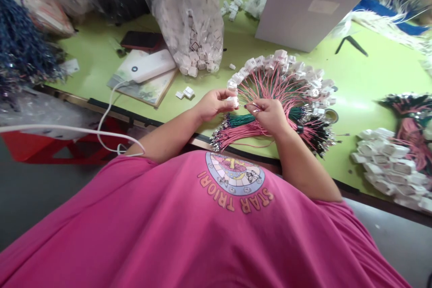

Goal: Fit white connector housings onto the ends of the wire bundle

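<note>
Between the thumb and fingers of my left hand (216, 102) is a white connector housing (231, 101). My right hand (269, 114), fingers pinched, grips the end of a thin wire (245, 105) close to that housing. Around and behind both hands a bundle of pink and green wires (270, 85) fans out over the table. White connector housings (281, 57) cap the far ends of the fan. Loose green and pink wires with metal terminals (232, 132) lie below my hands. Black-tipped wire ends (315, 132) gather right of my right wrist.
A clear plastic bag of white housings (192, 22) stands behind my left hand, with a few loose housings (188, 92) nearby. A white power bank (153, 66) rests on a booklet (158, 87). A grey box (297, 4) stands behind; another wire bundle (393, 164) lies right.
</note>
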`<state>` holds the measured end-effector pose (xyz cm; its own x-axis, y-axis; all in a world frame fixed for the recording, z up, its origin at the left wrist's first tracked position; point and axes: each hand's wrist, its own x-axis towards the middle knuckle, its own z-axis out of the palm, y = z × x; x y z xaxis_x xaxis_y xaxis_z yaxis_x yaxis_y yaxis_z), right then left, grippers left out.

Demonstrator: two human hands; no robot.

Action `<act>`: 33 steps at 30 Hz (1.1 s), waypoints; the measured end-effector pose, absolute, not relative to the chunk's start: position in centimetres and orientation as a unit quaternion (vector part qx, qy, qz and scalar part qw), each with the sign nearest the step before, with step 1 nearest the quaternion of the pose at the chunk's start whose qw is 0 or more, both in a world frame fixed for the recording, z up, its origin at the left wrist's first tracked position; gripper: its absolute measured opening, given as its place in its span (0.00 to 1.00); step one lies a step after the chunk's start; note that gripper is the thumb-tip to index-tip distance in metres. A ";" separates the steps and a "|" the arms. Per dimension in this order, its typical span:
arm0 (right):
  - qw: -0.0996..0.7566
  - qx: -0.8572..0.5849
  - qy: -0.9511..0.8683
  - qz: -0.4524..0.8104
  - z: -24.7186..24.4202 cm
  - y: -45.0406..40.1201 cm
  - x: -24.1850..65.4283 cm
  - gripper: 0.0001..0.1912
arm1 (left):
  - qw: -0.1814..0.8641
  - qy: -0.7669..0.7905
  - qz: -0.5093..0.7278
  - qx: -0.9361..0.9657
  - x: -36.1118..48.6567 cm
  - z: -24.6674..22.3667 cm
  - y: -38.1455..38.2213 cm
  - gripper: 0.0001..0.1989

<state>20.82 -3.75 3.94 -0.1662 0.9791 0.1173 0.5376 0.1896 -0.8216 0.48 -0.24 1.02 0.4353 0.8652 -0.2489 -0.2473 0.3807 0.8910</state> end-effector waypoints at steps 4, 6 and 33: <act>0.383 -0.539 -0.699 0.270 3.0 -4.0 20.6 0.12 | 0.742 0.370 0.368 0.420 0.5 0.7 -0.3 0.22; 0.377 -0.528 -0.722 0.240 2.6 -4.3 20.5 0.13 | 0.742 0.370 0.363 0.424 0.5 0.6 -0.3 0.23; 0.288 -0.467 -0.835 0.035 0.9 -4.2 20.6 0.17 | 0.778 0.360 0.336 0.391 0.1 0.6 -0.2 0.24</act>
<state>20.60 -4.22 0.91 -0.3978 0.8004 0.4485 0.7603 0.5612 -0.3272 0.06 -0.21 0.59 0.5158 0.8039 -0.2961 -0.2410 0.4678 0.8504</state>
